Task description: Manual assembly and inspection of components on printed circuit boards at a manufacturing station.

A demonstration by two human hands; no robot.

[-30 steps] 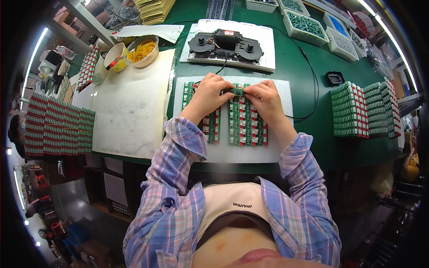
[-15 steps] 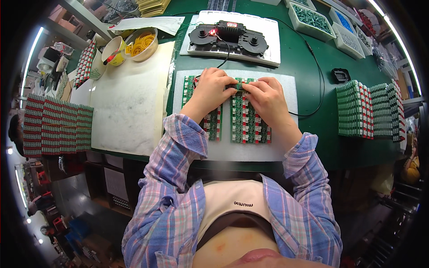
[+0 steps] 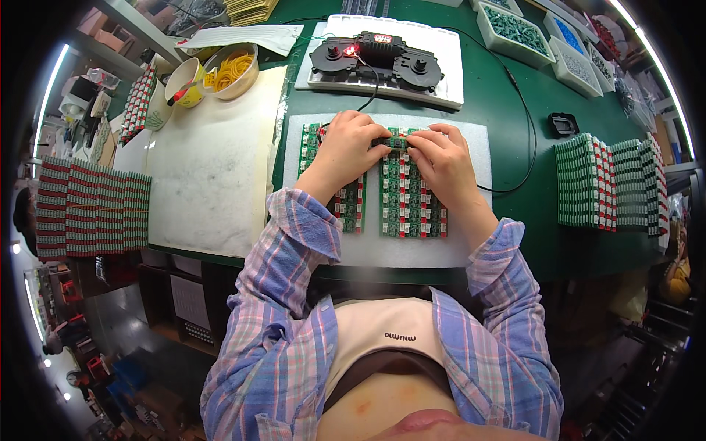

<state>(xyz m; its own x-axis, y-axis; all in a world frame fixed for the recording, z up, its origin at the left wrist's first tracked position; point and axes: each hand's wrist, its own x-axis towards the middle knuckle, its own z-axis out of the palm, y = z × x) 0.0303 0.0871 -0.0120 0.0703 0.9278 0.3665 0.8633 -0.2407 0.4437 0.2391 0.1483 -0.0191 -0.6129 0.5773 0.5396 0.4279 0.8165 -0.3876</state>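
Observation:
Two green circuit board panels lie on a pale foam mat. The right panel has rows of white and red connectors. My left hand partly covers the left panel. Over the far end of the right panel, my left fingers and thumb pinch one side of a small dark-green piece, which looks like a small circuit board. My right hand grips its other side with closed fingertips. A black cable runs down behind my left hand; its end is hidden there.
Beyond the mat, a black device with two round dials rests on white foam. Board stacks stand at left and right. Rubber bands fill a tub. Parts trays sit far right, near a small black case.
My right fingertips have shifted slightly to the right, exposing more of the small dark-green piece. My left hand has stayed nearly still.

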